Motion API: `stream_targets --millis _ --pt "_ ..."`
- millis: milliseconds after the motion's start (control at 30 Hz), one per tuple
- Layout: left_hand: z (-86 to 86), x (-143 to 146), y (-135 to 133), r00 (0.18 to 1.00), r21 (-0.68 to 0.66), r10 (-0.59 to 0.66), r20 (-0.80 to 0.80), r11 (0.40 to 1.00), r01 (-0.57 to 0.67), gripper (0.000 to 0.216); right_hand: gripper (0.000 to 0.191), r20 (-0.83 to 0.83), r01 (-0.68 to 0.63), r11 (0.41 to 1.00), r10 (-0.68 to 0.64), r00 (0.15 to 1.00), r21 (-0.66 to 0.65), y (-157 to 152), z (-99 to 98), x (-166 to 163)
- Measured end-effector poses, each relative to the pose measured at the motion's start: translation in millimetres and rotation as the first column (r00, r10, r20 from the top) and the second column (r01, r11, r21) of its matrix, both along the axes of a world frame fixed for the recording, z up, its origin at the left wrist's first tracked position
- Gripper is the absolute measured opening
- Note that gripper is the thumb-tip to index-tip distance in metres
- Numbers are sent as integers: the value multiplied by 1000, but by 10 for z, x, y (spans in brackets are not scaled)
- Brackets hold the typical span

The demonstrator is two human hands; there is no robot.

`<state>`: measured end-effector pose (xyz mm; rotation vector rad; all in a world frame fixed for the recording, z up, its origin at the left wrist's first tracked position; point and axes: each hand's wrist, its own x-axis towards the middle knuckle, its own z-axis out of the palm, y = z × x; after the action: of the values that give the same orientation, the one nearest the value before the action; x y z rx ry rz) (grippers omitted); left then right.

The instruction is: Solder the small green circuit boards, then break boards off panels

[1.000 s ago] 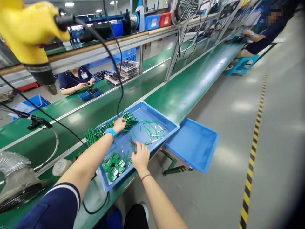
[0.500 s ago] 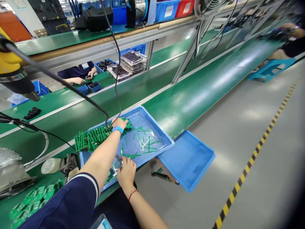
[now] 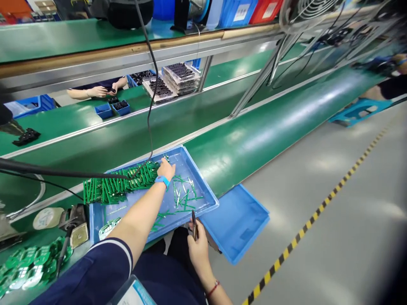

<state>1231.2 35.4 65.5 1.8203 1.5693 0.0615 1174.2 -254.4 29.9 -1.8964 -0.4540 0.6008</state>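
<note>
My left hand [image 3: 166, 170], with a blue wristband, reaches over the far side of a blue tray [image 3: 208, 206]. Its fingers are closed at a small green circuit board [image 3: 166, 157], which they partly hide. Just left of it, a dense row of green circuit boards [image 3: 121, 183] stands along the tray's far edge. My right hand [image 3: 197, 241] is closed around dark-handled pliers [image 3: 194, 226], tips pointing up, just off the tray's near edge. Thin green strips [image 3: 184, 195] lie scattered on the tray floor. A paler green board [image 3: 109, 228] rests at the near left corner.
A second blue tray [image 3: 237, 224] sits lower, beyond the bench edge. Green panels [image 3: 32, 264] lie at the lower left, near a black fixture [image 3: 73, 218]. A black cable [image 3: 149, 106] hangs over the tray. Across the bench, a co-worker's hands [image 3: 103, 90] handle small black parts.
My left hand has moved from on top of the board row to its right end. My right hand has drawn the pliers back from the tray, toward the right. The view has shifted.
</note>
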Motion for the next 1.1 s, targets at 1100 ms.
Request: stream_targets --millis 1100 --pt "795 -1883 -1240 305 -701 683 664 710 -64 49 39 -76 -952 294 955 288 90 794 1270 1199"
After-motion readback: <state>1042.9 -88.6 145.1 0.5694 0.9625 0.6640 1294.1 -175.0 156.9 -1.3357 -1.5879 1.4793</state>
